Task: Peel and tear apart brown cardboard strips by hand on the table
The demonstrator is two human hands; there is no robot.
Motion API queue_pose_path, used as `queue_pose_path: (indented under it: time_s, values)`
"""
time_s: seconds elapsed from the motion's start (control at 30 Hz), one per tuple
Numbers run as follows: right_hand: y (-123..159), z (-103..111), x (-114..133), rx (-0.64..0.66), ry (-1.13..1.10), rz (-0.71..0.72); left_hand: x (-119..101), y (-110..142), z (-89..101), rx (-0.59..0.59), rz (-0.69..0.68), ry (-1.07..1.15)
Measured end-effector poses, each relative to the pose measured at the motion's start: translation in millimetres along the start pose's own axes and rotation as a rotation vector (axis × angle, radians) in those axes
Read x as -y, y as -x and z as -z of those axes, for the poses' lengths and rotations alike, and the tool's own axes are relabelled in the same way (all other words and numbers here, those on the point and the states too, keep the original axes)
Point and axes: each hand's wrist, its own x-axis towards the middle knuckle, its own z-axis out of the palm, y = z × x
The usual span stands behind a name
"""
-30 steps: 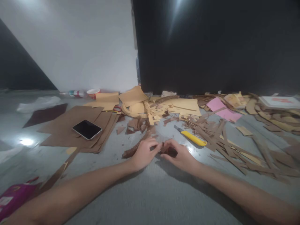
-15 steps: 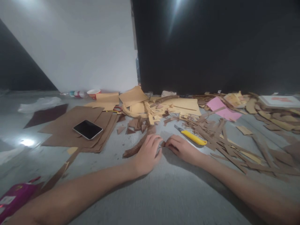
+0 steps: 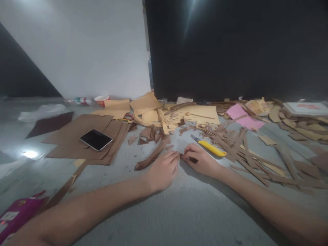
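Note:
My left hand (image 3: pixel 164 171) and my right hand (image 3: pixel 201 161) meet fingertip to fingertip low over the grey surface. Both are closed in a pinch on a small piece of brown paper (image 3: pixel 181 155), mostly covered by the fingers. Just beyond my left hand lies a curved, ridged brown paper strip (image 3: pixel 151 158), its near end by my wrist. A yellow utility knife (image 3: pixel 212 148) rests behind my right hand, blade out and pointing away to the left. Small brown paper scraps (image 3: pixel 148 135) are scattered past my fingers.
A phone (image 3: pixel 96 139) lies on stacked brown sheets (image 3: pixel 69 128) at left. Long brown strips (image 3: pixel 246 160) spread on the right, near a pink sheet (image 3: pixel 243 117). Tan paper (image 3: pixel 200 114), red-handled scissors (image 3: pixel 128 117) and a paper cup (image 3: pixel 101 100) sit further back. A purple pouch-like item (image 3: pixel 19 215) is at lower left.
My left fingers have closed together, drawing in toward the small paper piece. My right index finger has lifted and bent a little. The view has shifted slightly.

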Motion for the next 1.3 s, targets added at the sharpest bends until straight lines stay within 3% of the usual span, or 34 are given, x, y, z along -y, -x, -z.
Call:
queue_pose_path:
  time_s: [0.3, 0.57, 0.67, 0.97, 1.1, 1.3]
  values:
    - [-0.7, 0.8, 1.9, 0.024, -0.006, -0.010, -0.3, 0.3, 0.3, 0.013, -0.054, -0.095]
    - [-6.0, -0.2, 2.6, 0.078, -0.042, -0.168, -1.5, -4.5, 9.5, 0.097, -0.224, -0.268]
    - [-7.5, -5.8, 2.6, 0.042, -0.027, -0.222, -3.2, -6.9, 14.2, 0.121, -0.251, -0.295]
    - [-11.0, -14.6, 14.4, 0.005, 0.076, -0.414, -0.3, -4.8, 11.9, 0.069, -0.219, -0.307]
    - [-11.9, -17.9, 16.0, 0.020, 0.118, -0.458, 0.0, -3.7, 8.8, 0.024, -0.156, -0.206]
    - [-11.7, -21.4, 19.4, 0.009, 0.155, -0.512, -3.3, -4.5, 10.7, 0.047, -0.063, -0.061]
